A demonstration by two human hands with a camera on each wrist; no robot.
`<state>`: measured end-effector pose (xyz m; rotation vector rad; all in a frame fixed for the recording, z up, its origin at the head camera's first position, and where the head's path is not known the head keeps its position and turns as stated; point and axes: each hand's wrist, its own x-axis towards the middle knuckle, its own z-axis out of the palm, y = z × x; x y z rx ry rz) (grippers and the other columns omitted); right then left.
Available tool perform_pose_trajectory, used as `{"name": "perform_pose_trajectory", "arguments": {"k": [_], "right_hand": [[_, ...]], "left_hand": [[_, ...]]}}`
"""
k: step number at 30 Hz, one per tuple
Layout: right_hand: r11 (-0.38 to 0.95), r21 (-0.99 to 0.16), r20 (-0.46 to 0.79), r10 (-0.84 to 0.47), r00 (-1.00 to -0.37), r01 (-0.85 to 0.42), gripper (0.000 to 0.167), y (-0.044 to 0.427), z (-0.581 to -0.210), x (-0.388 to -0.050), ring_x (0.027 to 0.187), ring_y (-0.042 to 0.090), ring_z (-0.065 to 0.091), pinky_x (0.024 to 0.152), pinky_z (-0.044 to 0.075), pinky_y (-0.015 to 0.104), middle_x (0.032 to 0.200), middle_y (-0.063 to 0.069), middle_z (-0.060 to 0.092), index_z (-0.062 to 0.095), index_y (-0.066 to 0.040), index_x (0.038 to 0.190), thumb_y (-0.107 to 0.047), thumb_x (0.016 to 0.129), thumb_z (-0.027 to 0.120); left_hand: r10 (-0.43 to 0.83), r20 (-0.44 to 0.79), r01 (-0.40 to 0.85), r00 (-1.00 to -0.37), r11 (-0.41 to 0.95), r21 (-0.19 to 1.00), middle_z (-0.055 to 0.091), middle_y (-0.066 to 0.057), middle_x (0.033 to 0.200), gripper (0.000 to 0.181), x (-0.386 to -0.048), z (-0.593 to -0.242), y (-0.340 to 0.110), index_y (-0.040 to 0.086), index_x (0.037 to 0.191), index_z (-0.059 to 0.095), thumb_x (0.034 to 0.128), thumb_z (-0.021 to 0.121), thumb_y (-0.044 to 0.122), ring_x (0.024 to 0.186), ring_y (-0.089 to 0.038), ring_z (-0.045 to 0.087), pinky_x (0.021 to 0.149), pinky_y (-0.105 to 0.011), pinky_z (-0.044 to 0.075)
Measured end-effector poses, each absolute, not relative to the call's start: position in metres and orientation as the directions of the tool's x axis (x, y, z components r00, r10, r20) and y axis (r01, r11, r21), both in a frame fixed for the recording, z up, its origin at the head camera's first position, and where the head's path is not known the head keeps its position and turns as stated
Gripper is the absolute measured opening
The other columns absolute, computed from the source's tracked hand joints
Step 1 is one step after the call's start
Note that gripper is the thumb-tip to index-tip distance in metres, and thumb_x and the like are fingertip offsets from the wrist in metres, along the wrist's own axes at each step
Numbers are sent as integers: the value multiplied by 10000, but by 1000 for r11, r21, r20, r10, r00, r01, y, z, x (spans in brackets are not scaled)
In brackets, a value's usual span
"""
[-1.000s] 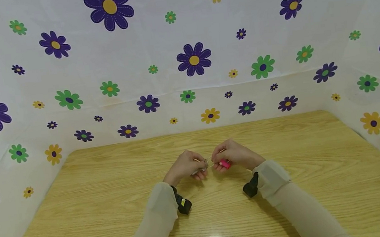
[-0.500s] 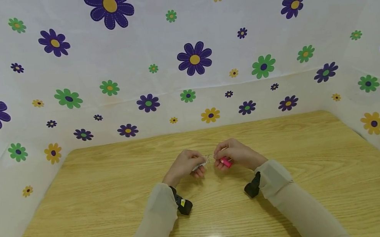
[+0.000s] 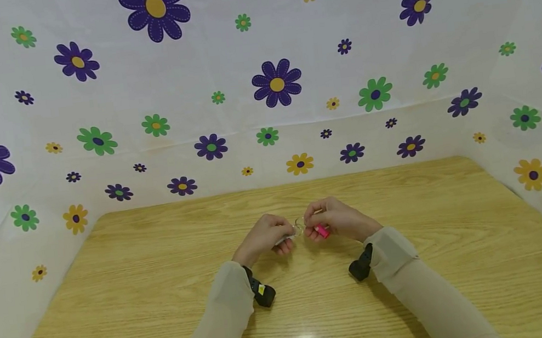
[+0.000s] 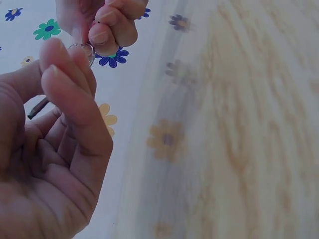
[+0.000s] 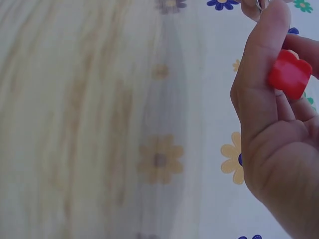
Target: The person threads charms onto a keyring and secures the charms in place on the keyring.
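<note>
Head: left hand (image 3: 264, 237) pinches a slim metal piece (image 3: 285, 239); at its three o'clock, right hand (image 3: 338, 220) pinches the wire ring (image 3: 299, 226), seemingly opposed for steadiness. Left wrist: ring between ten and eleven. Right wrist: pink-red piece (image 5: 290, 75) at two, probably tucked aside, freeing fingertips.

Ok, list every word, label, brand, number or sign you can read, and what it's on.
None can be read in any view.
Yellow patch on the black left-wrist device: too small to tell whether it carries a sign.
Pink-red piece in the right hand, metal ring between the hands: no lettering shows.
Slim piece in the left hand: mostly hidden.
Flowered cloth: printed flowers only.
</note>
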<state>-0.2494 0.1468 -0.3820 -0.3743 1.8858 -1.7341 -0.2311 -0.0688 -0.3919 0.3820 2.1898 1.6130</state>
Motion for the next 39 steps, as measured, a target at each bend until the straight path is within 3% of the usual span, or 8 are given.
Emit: {"name": "perform_pose_trajectory", "arguments": {"k": [11,22,29,39], "right_hand": [[138,-982,-185,-591,-785,127,82,149,-381,-250,669,140,626,672,570,272,820,96,676,625,9,929,3,998,581],[226,-970,-195,-529,-826,84,231,147,-382,-247,644,144,593,641,551,275,807,126,634,615,130,980,-89,1033,566],[267,-962,-186,-492,-850,55,302,144,-379,-244,625,134,596,642,561,280,759,88,638,638,176,1006,-109,1042,544],[300,-954,-156,-461,-874,12,250,143,-378,-245,596,105,531,572,471,226,698,35,602,715,103,1050,-84,1030,549]], "left_hand": [[426,-151,-25,-892,288,957,614,-28,631,219,-232,-391,-67,-96,920,673,974,559,83,501,-83,557,509,-217,494],[383,-112,-21,-917,234,972,642,-68,702,232,-232,-393,-68,-102,963,651,1006,577,113,553,-97,597,536,-228,518],[394,-103,14,-913,283,959,646,-82,714,237,-232,-393,-68,-94,974,653,1037,554,112,554,-105,602,550,-252,536],[410,-88,44,-908,301,953,643,-71,703,231,-231,-393,-69,-88,970,643,1043,546,109,540,-107,602,539,-247,525]]}}
